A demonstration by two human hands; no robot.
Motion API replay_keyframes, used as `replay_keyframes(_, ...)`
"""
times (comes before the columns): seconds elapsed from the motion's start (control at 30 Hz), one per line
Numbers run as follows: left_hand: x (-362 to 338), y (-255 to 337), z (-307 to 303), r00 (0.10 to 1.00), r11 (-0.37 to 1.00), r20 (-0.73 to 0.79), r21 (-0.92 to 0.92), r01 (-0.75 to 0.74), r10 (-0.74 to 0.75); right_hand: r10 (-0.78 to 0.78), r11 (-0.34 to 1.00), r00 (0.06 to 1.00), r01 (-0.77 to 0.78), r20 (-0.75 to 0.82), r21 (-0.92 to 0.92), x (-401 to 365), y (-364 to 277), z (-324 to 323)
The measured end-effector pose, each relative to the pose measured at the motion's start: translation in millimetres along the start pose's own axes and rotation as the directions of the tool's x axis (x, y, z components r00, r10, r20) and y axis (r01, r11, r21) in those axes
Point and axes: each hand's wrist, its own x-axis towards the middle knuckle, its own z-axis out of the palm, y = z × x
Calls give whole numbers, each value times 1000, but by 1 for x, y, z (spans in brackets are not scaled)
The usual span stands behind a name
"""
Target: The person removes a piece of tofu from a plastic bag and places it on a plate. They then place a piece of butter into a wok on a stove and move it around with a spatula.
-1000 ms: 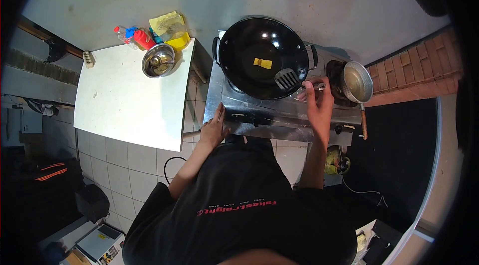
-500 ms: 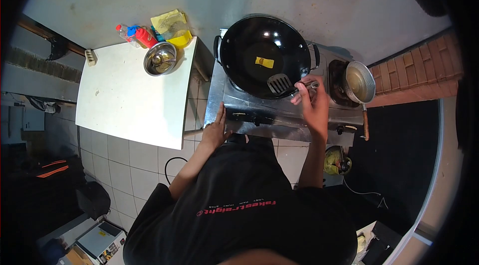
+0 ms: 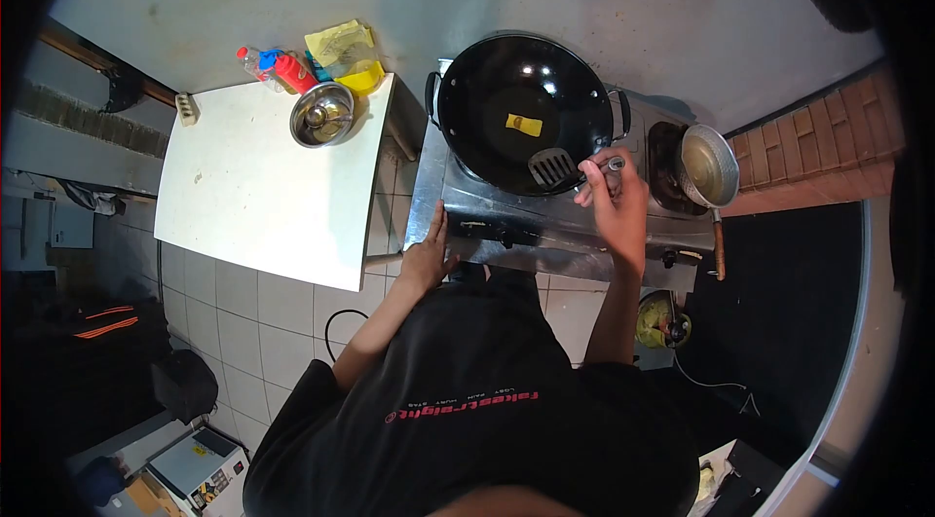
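Note:
My right hand (image 3: pixel 617 201) is closed around the handle of a slotted spatula (image 3: pixel 552 168). The spatula's dark slotted head hangs over the near right side of a black wok (image 3: pixel 477 98). On the wok's bottom lies a small yellow rectangular piece (image 3: pixel 524 125) with a brown mark. My left hand (image 3: pixel 426 259) rests on the front left edge of the metal gas stove (image 3: pixel 570 230), fingers stretched out and holding nothing. The wok sits on the left burner, with a loop handle on each side.
A saucepan (image 3: pixel 708 166) with a wooden handle stands on the right burner. To the left, a white table (image 3: pixel 263 205) bears a steel bowl (image 3: pixel 322 114), a red bottle (image 3: pixel 295 72) and a yellow packet (image 3: pixel 346 55). A wall rises behind the stove.
The view has shifted slightly, so stove, wok and table appear a little further right and lower. Both hands keep nearly the same pose, the spatula still over the wok.

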Motion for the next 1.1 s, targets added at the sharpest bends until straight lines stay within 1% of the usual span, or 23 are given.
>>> replay_keyframes(0.03, 0, -1, 1, 1000, 1000, 0, 0, 0, 0, 0, 1000, 1000, 0, 0, 0, 0, 0, 0)
replay_keyframes(0.1, 0, 0, -1, 1000, 1000, 9, -14, 2, -2, 9, 1000, 998, -8, -58, 22, -1, 1, 0)
replay_keyframes(0.23, 0, 4, -4, 1000, 1000, 15, -2, 9, -9, 1, 999, 997, 2, -74, 35, -3, 3, -4)
replay_keyframes(0.3, -1, 8, -8, 999, 1000, 29, -5, 27, -27, 41, 997, 995, -35, -88, 64, -4, 5, -5)
replay_keyframes(0.43, 1, 7, -6, 999, 1000, 25, 13, 20, -20, 49, 994, 995, -40, -89, 105, -2, 11, -7)
replay_keyframes(0.5, 1, 10, -8, 998, 999, 36, 19, 42, -42, 108, 980, 988, -88, -108, 179, -1, 12, -9)
replay_keyframes(0.53, 1, 12, -10, 998, 999, 37, 18, 43, -43, 110, 980, 988, -90, -107, 177, 1, 16, -10)
replay_keyframes(0.6, 1, 15, -12, 997, 998, 47, 25, 56, -57, 163, 953, 984, -137, -76, 271, 4, 30, -15)
replay_keyframes(0.63, 1, 15, -12, 997, 998, 43, 22, 65, -66, 160, 952, 985, -136, -67, 272, 6, 35, -17)
replay_keyframes(0.7, 5, 12, -7, 997, 998, 49, 4, 67, -67, 227, 910, 972, -188, -64, 369, 13, 43, -21)
replay_keyframes(0.73, 7, 8, -2, 996, 997, 41, 2, 78, -78, 221, 909, 974, -187, -52, 372, 17, 46, -22)
replay_keyframes(0.8, 7, 5, 5, 999, 1000, -40, 12, 9, -8, 230, 916, 972, -199, -51, 347, 21, 50, -26)
replay_keyframes(0.9, 8, 15, -2, 997, 998, -43, -23, 57, -58, 229, 895, 973, -196, -35, 401, 28, 47, -30)
replay_keyframes(0.93, 9, 19, -7, 995, 995, -5, -34, 96, -97, 228, 886, 973, -194, -31, 420, 29, 43, -32)
replay_keyframes(0.97, 11, 20, -7, 994, 993, -7, -43, 110, -111, 227, 886, 974, -200, -15, 418, 30, 41, -34)
replay_keyframes(1.03, 12, 21, -6, 994, 994, -42, -48, 99, -101, 202, 873, 979, -178, -4, 454, 31, 41, -37)
replay_keyframes(1.07, 12, 28, -15, 990, 986, -31, -97, 134, -137, 199, 870, 980, -182, 11, 457, 33, 44, -39)
replay_keyframes(1.1, 15, 23, -10, 988, 985, -34, -98, 145, -149, 157, 860, 987, -148, 24, 488, 33, 49, -43)
